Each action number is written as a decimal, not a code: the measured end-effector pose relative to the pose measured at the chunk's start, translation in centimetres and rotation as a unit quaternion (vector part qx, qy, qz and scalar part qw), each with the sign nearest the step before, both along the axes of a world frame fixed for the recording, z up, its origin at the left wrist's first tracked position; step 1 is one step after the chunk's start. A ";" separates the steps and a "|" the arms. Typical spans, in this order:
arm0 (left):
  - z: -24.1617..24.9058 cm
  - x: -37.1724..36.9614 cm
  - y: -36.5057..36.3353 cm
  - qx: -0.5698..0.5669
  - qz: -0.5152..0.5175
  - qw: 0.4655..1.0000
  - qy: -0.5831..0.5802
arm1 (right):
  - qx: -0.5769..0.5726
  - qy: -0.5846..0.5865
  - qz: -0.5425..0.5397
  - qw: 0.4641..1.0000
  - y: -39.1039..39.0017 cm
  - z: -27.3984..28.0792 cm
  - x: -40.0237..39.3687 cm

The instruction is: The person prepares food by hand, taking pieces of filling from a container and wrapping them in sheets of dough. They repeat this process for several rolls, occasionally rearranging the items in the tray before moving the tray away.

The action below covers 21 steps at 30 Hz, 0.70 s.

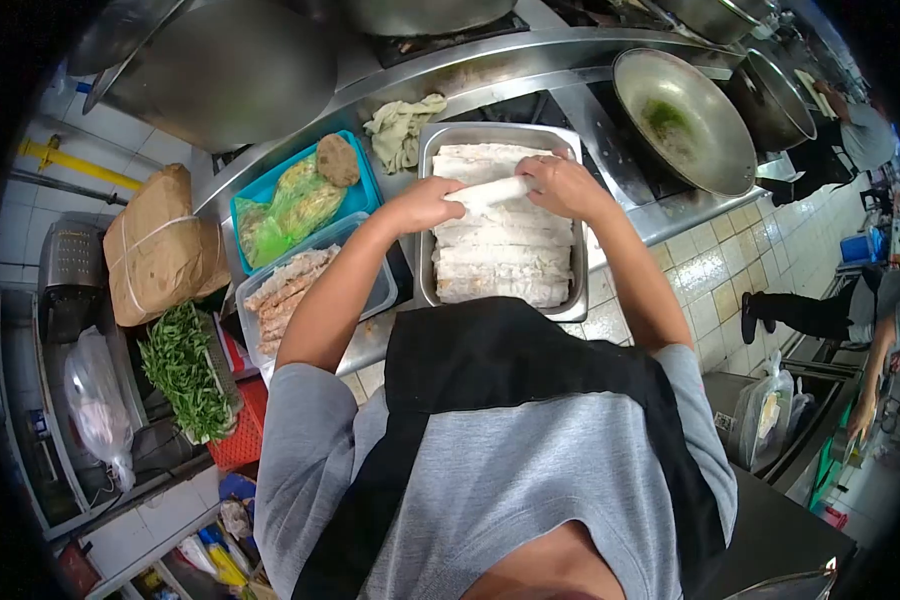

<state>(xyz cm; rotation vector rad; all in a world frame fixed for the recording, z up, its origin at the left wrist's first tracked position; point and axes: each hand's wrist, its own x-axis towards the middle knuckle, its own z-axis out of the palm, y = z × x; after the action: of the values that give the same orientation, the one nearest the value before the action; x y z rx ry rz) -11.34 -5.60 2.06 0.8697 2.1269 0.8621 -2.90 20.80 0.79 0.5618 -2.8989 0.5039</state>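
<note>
A rectangular steel pan [425, 262] holds several long white, flour-coated rolls [503, 262] lying side by side in a stack. Above them, one white roll [493, 192] spans between my two hands. My left hand [428, 205] grips its left end with thumb and fingers closed. At the other end, my right hand [564, 187] has its fingers wrapped round the roll. Left of the pan, a clear plastic tub [375, 285] holds several browner rolls [288, 290], partly hidden by my left forearm.
A blue tray [362, 172] with a bag of greens [300, 205] stands at the left. Behind the pan lies a crumpled cloth [403, 130]. A large wok [705, 140] sits at the right. Leafy greens [182, 372] and a wrapped brown package [162, 248] are further left. Co-workers stand at far right.
</note>
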 end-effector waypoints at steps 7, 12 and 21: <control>-2.0 3.5 -2.4 0.001 -0.032 0.984 0.176 | -0.086 -0.268 -0.039 0.959 0.8 2.0 4.6; -0.5 6.4 -0.4 0.074 -0.042 0.971 0.224 | -0.091 -0.043 0.018 0.995 0.3 0.2 6.5; -3.8 4.7 1.1 0.070 0.010 0.969 0.237 | -0.145 -0.165 -0.013 0.976 0.6 -2.3 6.2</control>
<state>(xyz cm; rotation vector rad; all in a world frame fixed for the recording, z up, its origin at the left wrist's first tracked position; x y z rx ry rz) -6.63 -4.54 -1.69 1.2291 2.5052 0.8879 3.32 21.40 -1.48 0.4283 -3.0408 1.0890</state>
